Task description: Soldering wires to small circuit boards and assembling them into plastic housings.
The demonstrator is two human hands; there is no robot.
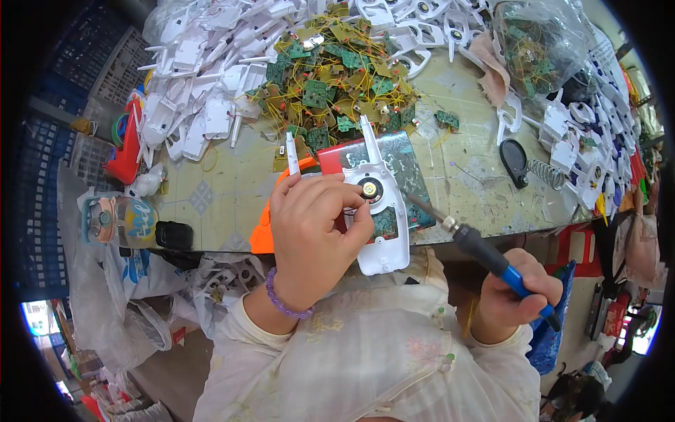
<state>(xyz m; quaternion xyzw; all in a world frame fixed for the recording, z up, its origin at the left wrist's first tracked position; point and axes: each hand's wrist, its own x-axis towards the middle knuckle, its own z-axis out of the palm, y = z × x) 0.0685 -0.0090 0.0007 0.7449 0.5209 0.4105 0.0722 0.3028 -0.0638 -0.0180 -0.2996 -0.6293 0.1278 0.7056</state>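
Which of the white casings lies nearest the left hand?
The casing at the table's near edge, its round black disc beside the left hand. The heaped casings toward the back lie well beyond that hand.

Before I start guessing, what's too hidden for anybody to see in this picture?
- Head view: what, if anything, the left grip pinches; its own fingers cover it.
- Head view: part of the soldering iron; the right grip wraps around it.
- Head view: the lower circuit boards; the ones on top bury them.
- Head view: the far side of the white plastic parts; the upper edge cuts it off.
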